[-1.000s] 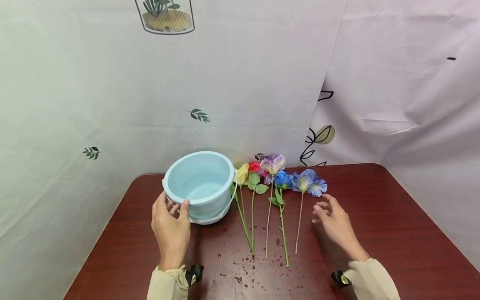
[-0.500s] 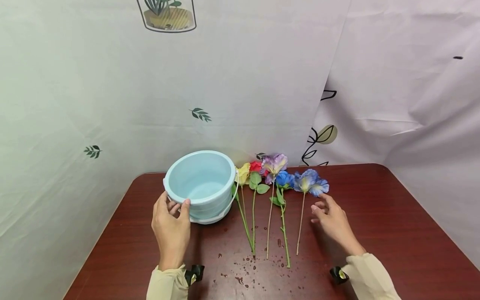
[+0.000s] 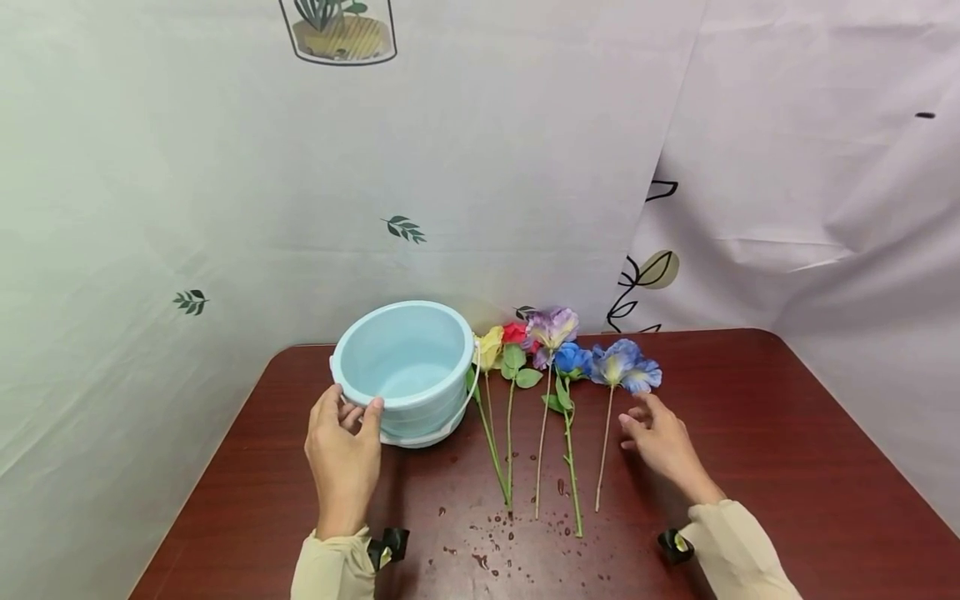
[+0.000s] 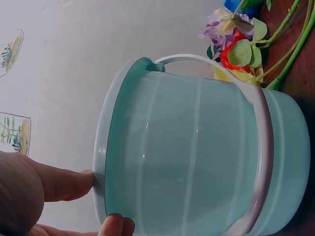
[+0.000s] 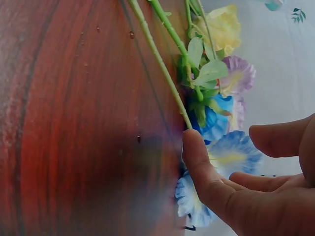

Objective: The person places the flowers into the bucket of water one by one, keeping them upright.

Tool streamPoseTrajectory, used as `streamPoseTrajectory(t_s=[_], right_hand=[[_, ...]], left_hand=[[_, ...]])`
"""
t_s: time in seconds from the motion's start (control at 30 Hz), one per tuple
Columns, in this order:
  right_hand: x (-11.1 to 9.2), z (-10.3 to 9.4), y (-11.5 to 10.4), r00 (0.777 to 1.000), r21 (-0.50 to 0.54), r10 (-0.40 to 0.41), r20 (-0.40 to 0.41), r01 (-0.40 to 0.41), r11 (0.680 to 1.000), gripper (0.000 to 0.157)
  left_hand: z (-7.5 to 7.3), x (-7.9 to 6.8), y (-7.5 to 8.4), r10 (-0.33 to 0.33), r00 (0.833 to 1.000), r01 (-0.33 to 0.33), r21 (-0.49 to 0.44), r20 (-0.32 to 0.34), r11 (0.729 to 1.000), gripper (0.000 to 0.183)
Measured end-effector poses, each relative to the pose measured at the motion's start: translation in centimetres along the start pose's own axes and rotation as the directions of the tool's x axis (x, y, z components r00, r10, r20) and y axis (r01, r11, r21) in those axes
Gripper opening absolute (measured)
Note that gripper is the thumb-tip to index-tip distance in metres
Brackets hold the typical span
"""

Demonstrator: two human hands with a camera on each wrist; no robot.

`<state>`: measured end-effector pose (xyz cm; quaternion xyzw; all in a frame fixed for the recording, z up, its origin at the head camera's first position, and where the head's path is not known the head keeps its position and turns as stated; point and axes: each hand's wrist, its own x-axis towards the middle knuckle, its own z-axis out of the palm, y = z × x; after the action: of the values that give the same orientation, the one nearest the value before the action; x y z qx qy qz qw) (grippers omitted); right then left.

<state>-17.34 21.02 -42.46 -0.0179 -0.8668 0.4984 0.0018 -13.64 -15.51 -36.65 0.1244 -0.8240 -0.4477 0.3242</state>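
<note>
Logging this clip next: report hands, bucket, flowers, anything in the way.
Left hand gripping bucket by rim; right hand holding nothing, close to rightmost flower. Flowers lying on table, none in bucket. No obstruction seen.

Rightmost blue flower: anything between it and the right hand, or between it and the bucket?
Nothing visible stands between the right hand and the rightmost blue flower. Toward the bucket, the other blue flower, purple flower, red flower and yellow flower lie between.
</note>
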Motion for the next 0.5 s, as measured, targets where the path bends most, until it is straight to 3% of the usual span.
streamPoseTrajectory(t_s=[0.5], right_hand=[[0.85,0.77,0.89,1.000,0.010,0.008,0.024,-0.009,1.000,0.047]], left_hand=[[-0.36,0.41,0.19,-0.113,0.991,0.114,-0.016,0.068,0.993,0.058]])
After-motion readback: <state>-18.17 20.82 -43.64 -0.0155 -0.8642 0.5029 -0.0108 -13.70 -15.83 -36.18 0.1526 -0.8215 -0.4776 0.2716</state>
